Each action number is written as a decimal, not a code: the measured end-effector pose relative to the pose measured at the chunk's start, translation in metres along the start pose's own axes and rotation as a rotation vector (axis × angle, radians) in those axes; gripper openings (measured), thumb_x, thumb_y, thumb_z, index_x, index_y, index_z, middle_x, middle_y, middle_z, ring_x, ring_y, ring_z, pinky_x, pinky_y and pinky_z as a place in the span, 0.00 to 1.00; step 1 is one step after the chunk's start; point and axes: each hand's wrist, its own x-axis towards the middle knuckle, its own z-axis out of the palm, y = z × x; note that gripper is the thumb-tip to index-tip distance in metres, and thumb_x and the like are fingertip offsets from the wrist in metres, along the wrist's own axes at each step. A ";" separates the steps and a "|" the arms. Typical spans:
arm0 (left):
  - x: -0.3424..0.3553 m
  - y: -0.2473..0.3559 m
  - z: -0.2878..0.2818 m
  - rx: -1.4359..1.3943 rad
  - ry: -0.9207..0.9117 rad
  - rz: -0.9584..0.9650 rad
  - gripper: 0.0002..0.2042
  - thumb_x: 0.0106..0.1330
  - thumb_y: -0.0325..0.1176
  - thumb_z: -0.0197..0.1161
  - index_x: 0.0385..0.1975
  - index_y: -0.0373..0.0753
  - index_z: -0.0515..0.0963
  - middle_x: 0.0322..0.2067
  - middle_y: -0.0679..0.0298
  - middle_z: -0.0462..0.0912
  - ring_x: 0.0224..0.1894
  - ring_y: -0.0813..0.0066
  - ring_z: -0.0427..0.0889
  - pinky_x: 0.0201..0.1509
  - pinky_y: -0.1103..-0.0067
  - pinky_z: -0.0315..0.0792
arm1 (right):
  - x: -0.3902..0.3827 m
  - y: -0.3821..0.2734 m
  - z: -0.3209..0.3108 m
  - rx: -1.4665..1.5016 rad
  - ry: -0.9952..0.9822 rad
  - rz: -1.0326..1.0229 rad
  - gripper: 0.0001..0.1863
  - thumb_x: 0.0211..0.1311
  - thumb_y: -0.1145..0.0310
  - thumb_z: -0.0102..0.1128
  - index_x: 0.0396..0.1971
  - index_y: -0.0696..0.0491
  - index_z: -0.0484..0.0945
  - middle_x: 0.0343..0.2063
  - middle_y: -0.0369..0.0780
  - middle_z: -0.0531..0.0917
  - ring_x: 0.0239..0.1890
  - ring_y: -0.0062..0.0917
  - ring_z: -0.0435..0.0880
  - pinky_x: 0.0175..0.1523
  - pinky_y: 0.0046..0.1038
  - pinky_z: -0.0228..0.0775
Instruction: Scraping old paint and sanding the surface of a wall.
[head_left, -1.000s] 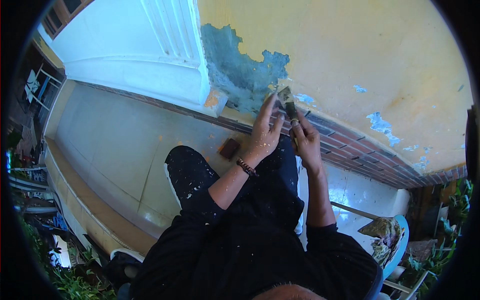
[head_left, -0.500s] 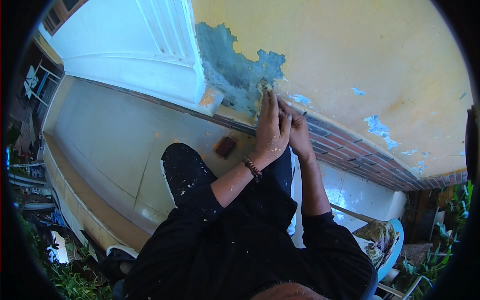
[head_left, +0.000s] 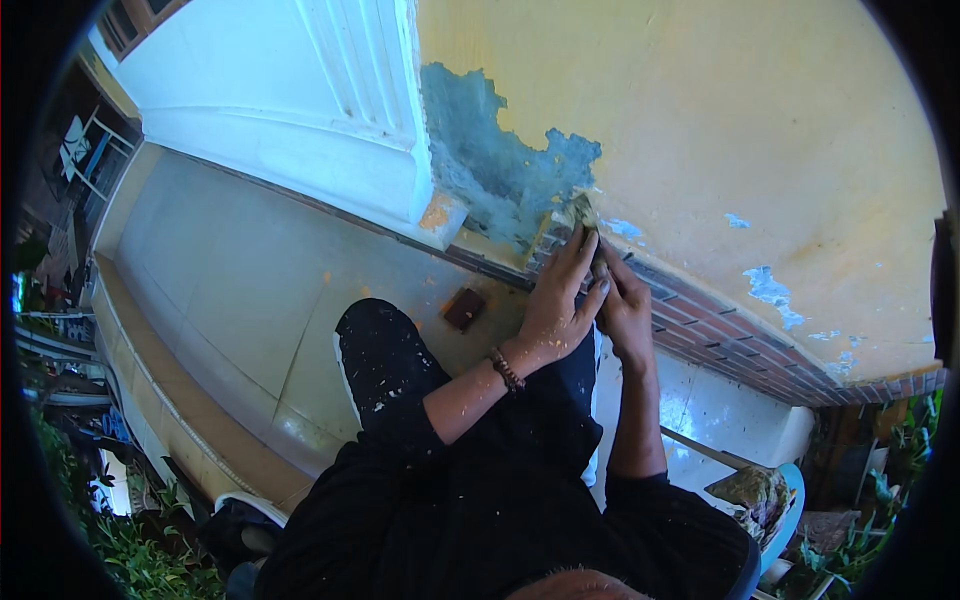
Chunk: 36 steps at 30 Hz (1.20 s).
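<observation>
Both my hands meet at the lower edge of the yellow wall (head_left: 720,110), just above its brick strip (head_left: 715,315). My left hand (head_left: 560,305), with a beaded bracelet at the wrist, has its fingers long and close together against a small object, its thumb toward the other hand. My right hand (head_left: 628,315) is curled around the same object from the right side. Mostly hidden by the fingers, this object cannot be made out. A pale, crumbly patch (head_left: 574,212) shows just past the fingertips. Left of it, bare grey plaster (head_left: 490,140) lies where the paint has come off.
A white moulded pillar base (head_left: 300,130) adjoins the bare plaster. On the tiled floor (head_left: 240,270) lies a dark red block (head_left: 464,309) among paint flakes. At right, a light-blue rimmed container (head_left: 790,510) holds crumpled cloth (head_left: 752,497). Plants (head_left: 150,560) stand at the lower left.
My view has shifted, so the wall sits lower and further right. My hands have drawn a little down from the plaster toward the brick strip, with more of the right hand's fingers showing.
</observation>
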 end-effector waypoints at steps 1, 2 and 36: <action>0.008 -0.008 0.002 0.006 0.083 0.016 0.34 0.73 0.35 0.57 0.75 0.28 0.53 0.73 0.32 0.55 0.73 0.33 0.59 0.76 0.58 0.57 | 0.017 0.002 0.004 -0.103 -0.042 -0.093 0.24 0.75 0.74 0.52 0.69 0.57 0.71 0.63 0.46 0.80 0.64 0.27 0.76 0.68 0.29 0.67; 0.005 -0.008 0.004 -0.009 0.075 0.002 0.34 0.73 0.35 0.57 0.75 0.28 0.53 0.73 0.32 0.55 0.73 0.33 0.59 0.76 0.58 0.57 | 0.018 0.005 0.005 -0.112 -0.036 -0.075 0.24 0.75 0.74 0.52 0.69 0.57 0.71 0.63 0.46 0.80 0.64 0.27 0.76 0.68 0.29 0.67; 0.005 -0.006 -0.003 0.022 0.107 0.001 0.32 0.71 0.35 0.58 0.73 0.29 0.59 0.71 0.34 0.60 0.72 0.36 0.63 0.75 0.57 0.58 | 0.011 0.012 0.016 0.186 -0.005 0.030 0.23 0.79 0.68 0.53 0.70 0.56 0.71 0.59 0.41 0.82 0.55 0.22 0.81 0.60 0.27 0.74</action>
